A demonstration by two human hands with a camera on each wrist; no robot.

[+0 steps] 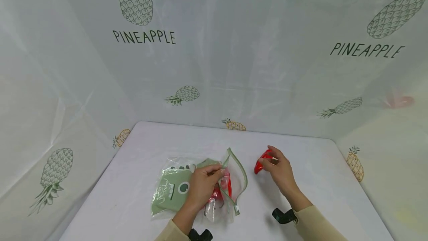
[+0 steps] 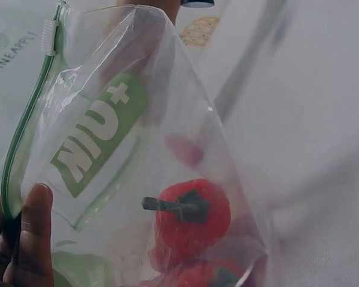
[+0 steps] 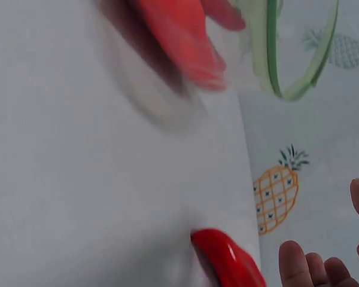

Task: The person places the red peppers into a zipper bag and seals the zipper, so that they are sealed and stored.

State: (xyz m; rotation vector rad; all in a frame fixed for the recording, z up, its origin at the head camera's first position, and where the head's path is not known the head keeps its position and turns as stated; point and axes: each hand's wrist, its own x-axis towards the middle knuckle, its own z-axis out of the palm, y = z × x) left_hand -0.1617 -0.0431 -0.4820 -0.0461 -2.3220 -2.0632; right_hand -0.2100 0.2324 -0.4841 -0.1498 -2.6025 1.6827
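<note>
gap between bag and pepper

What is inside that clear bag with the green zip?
At least two red peppers show through the bag. From above, the left hand covers part of it, so what lies directly beneath is hidden.

white table, rounded far corners. pale sheet behind table and along both its sides, creased, shiny streaks. green pineapples printed on it, orange pineapples close to table edge, lettering high behind table. soft light, faint shadows on table.
</note>
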